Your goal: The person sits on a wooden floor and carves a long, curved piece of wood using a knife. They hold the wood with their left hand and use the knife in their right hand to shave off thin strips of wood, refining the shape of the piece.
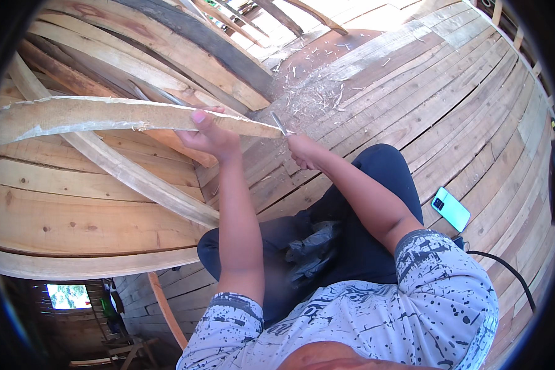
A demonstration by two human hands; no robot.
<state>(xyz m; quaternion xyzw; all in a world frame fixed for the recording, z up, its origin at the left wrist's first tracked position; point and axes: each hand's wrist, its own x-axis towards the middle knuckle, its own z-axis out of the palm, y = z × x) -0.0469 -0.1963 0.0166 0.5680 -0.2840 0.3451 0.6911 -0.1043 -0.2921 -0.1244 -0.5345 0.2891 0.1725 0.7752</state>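
scene: a person sits on a plank floor (450, 117), legs in dark trousers, working a long strip of wood held up in front of the body.
left hand: the left hand (211, 137) is clamped on the wooden strip (105, 116), thumb up over its top edge, fingers wrapped behind, near the strip's tapered right end.
right hand: the right hand (305, 151) is closed around the handle of a knife (281, 125), its thin blade angled up and left so that the tip meets the pointed end of the strip.
wooden strip: pale, long and slightly curved, it runs from the far left of the view across to the centre, narrowing to a point where the blade touches it; its lower edge looks rough and splintered.
shavings: a scatter of pale wood shavings (314, 92) lies on the floor just beyond the hands.
planks: curved boards (135, 179) are stacked to the left, under and behind the strip.
phone: a turquoise phone (451, 209) lies flat on the floor to the person's right, well apart from the hands.
cable: a black cable (505, 268) curves over the floor near the right sleeve.
lap: a crumpled black plastic bag (311, 246) rests between the legs.
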